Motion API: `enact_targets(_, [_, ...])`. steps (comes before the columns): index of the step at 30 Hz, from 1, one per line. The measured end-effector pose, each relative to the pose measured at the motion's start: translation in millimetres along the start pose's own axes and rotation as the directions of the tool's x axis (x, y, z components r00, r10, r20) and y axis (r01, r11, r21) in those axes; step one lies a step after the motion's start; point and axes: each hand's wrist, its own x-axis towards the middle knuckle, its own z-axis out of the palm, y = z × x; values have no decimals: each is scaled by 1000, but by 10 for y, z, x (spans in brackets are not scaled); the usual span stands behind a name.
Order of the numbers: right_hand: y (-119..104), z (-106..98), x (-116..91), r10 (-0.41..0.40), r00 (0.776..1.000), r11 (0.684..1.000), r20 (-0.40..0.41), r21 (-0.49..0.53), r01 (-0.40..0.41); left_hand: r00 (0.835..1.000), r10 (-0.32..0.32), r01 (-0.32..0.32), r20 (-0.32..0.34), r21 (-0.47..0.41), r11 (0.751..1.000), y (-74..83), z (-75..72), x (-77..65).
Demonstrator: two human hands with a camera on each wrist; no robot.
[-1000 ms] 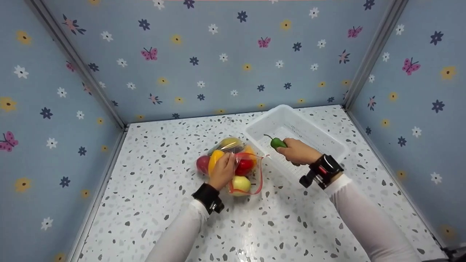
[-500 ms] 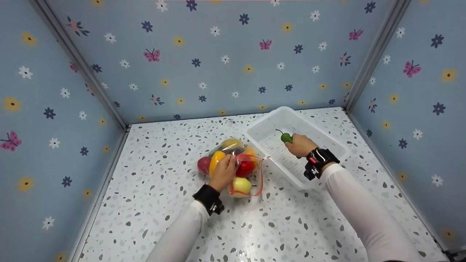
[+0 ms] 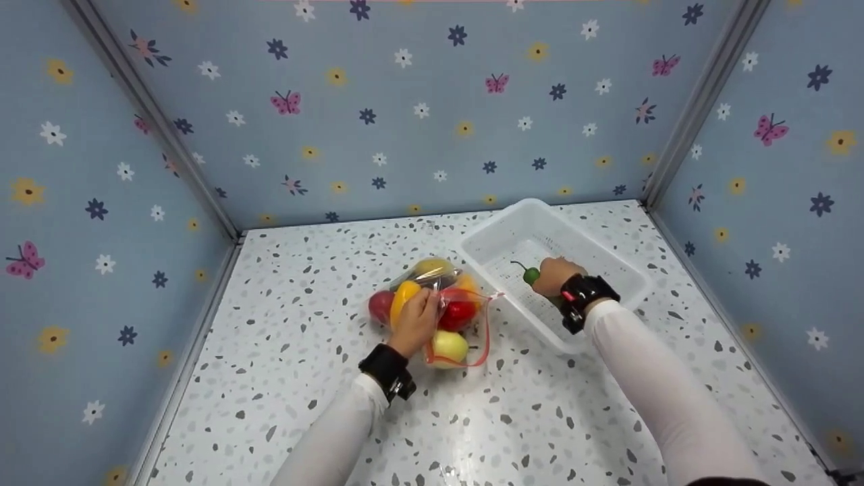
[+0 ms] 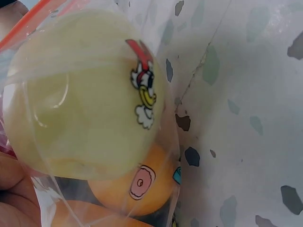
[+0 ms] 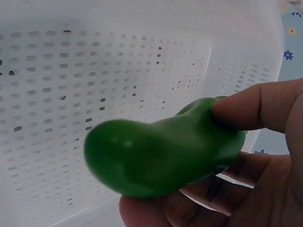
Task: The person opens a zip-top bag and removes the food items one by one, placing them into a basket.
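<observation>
My right hand holds a green pepper with a thin stem, thumb on one side and fingers on the other. It is low inside a white perforated plastic basket. My left hand grips a clear plastic bag with a red-edged mouth facing right. Through the film show a yellow pepper, a red pepper-like piece, a pale yellow-green fruit and an orange fruit. Part of the bag's contents is hidden behind my left hand.
The bag lies on a white speckled table, just left of the basket. Flower-patterned blue walls close off the back and both sides. A dark red round fruit shows at the bag's left end.
My right hand has moved right with the green pepper, from the basket's near-left edge to deeper inside it, and lower. My left hand and the bag stay almost still.
</observation>
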Motion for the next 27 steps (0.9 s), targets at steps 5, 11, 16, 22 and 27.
enact_targets(5, [-25,59,34,-87,995,996,41,-15,88,1000,21,-20,-17,37,999,6,-12,-1])
enact_targets(11, [-52,129,36,-125,986,991,114,-29,130,1000,15,-15,2,6,1000,-2,-7,-6])
enact_targets(16, [-55,164,-1,-128,974,990,185,-38,138,1000,22,-22,2,10,1000,-8,-14,-8])
enact_targets(22, [-60,205,-18,-173,961,982,214,-39,186,1000,17,-17,2,22,1000,-9,-17,5])
enact_targets(27, [-45,239,-8,-172,958,984,229,-14,180,1000,-14,14,13,-2,1000,-6,-11,2])
